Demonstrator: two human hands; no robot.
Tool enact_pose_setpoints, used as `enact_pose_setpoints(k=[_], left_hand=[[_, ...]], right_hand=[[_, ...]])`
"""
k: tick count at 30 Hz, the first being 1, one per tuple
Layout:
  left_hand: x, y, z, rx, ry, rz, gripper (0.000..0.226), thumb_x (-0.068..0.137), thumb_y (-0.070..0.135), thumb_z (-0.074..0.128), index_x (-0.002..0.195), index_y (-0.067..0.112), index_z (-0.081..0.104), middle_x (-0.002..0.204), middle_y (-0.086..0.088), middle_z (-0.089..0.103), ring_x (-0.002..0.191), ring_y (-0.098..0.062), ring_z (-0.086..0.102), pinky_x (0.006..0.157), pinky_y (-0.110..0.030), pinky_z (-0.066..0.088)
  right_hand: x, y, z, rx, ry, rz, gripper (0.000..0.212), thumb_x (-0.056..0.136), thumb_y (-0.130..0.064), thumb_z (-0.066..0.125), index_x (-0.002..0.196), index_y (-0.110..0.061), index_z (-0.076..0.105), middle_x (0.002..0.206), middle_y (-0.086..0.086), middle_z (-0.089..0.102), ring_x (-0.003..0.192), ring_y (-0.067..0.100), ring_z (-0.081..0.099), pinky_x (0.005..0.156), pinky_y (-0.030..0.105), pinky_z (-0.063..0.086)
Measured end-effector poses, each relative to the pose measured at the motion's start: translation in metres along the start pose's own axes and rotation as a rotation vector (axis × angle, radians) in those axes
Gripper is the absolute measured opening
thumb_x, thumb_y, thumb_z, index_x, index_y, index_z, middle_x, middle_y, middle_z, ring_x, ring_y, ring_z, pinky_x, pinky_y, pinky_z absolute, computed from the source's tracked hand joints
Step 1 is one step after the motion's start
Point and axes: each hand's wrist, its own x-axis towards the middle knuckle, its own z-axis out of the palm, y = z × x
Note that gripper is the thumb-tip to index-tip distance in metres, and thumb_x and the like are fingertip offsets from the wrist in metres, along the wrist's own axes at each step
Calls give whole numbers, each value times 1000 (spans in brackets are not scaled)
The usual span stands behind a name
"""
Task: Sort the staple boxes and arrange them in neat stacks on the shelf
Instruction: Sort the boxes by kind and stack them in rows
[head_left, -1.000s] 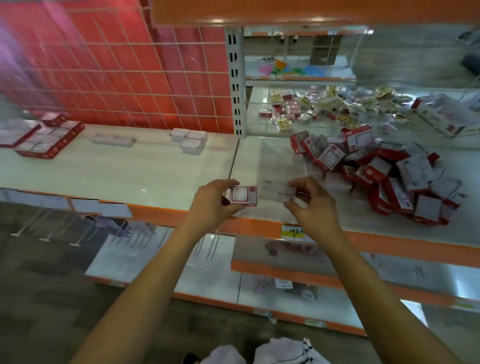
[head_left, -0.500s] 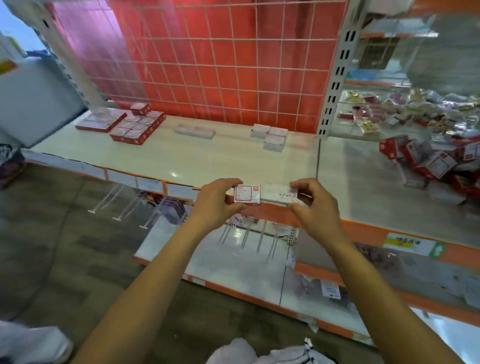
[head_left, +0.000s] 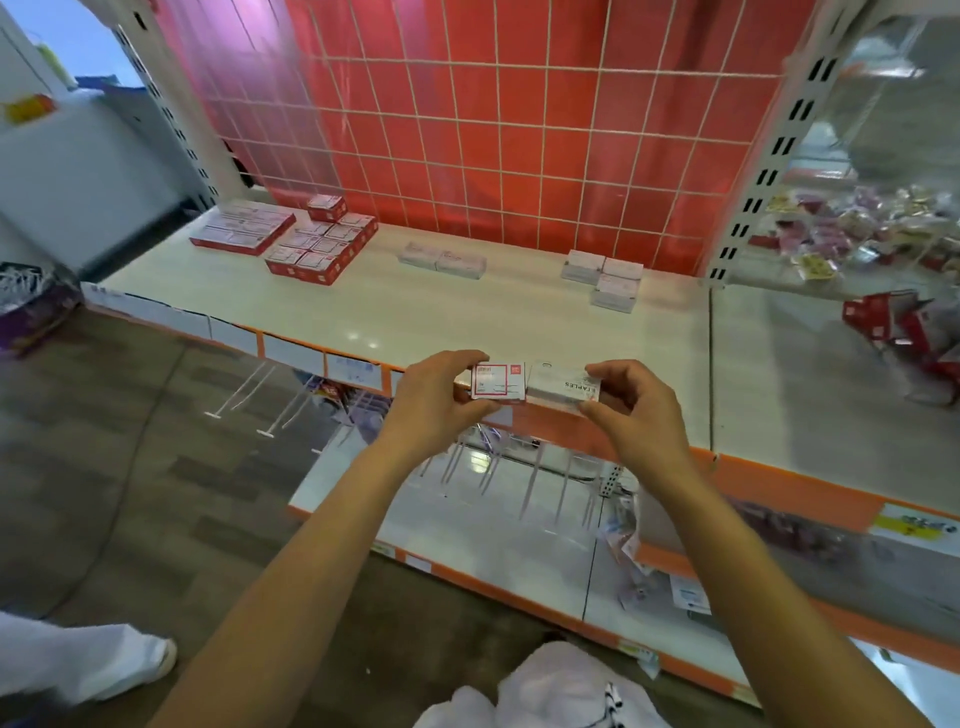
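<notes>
My left hand (head_left: 434, 402) pinches a small red-and-white staple box (head_left: 497, 382) and my right hand (head_left: 631, 408) pinches a white staple box (head_left: 563, 388) marked STAPLES. The two boxes are side by side, touching, in front of the white shelf (head_left: 467, 322) at its front edge. On the shelf lie neat red stacks (head_left: 322, 244) at the back left, a low white stack (head_left: 442, 258) in the middle and a white stack (head_left: 608, 278) to the right. A loose pile of red boxes (head_left: 904, 327) lies on the neighbouring shelf bay at the right.
A red wire-grid back panel (head_left: 493, 130) closes the shelf behind. A white upright post (head_left: 763, 156) divides the bays. A lower shelf (head_left: 493, 535) with hanging hooks lies beneath. Someone's white shoe (head_left: 78, 660) stands on the floor at the left.
The view has swung left, so the sorted stacks have come into sight and the loose pile has slid to the right edge. Both hands keep the two boxes together.
</notes>
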Motion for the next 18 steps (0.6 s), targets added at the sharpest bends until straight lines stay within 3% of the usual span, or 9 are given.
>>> enact_pose_setpoints(k=[5,8,11,18], left_hand=[[25,-8,-4,1,50,-10,55,79,23,77,129,16,57,126,-3,61,72,-10,60,76,-17,45],[47,-14,-6,10,60,-13,55,78,25,78,128,16,58,125,-3,61,72,-12,63,77,-21,48],[70,-20,-7,33,73,-19,54,77,25,79,127,17,59,123,-2,63,70,-10,63,74,-15,46],[94,-25,-1,65,49,-66,55,79,20,76,130,16,57,127,-4,60,74,-11,58,81,-23,46]], right_hand=[[31,-4,5,-15,-39,15,28,80,-3,71,101,-19,63,104,-1,66,93,4,63,83,17,51],[53,-4,9,0,-43,29,25,80,-4,71,100,-18,66,101,0,68,91,5,64,87,25,53],[74,-2,12,33,-60,60,24,80,-5,72,99,-18,67,100,1,70,91,9,66,87,29,54],[105,4,17,-21,-103,70,28,78,0,72,92,-23,68,101,-2,68,87,7,64,82,24,52]])
